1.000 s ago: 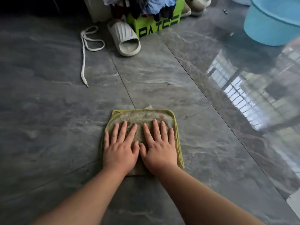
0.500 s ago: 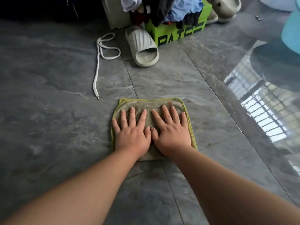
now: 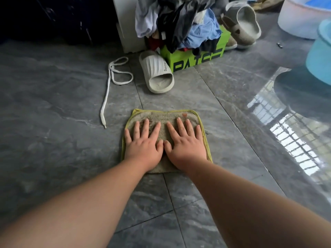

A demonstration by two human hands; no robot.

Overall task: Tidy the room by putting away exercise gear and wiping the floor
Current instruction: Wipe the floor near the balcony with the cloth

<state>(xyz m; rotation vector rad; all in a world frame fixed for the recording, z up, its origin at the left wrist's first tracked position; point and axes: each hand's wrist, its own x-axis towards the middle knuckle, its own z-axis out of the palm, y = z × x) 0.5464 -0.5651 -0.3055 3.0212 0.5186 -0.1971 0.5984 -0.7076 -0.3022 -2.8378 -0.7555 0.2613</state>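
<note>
Pressing flat with fingers spread, left hand [image 3: 143, 146] and right hand [image 3: 187, 149] cover a grubby, yellow-edged cloth [image 3: 165, 116].

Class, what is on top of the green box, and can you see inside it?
A heap of clothes lies on the green box. Its inside is covered by them, so the contents cannot be seen.

Grey marbled tile floor [image 3: 53, 140], cloth [image 3: 166, 116], slipper [image 3: 157, 74], white lace [image 3: 107, 90], green box [image 3: 197, 59], possibly cardboard, blue basin [image 3: 318, 58]
</note>
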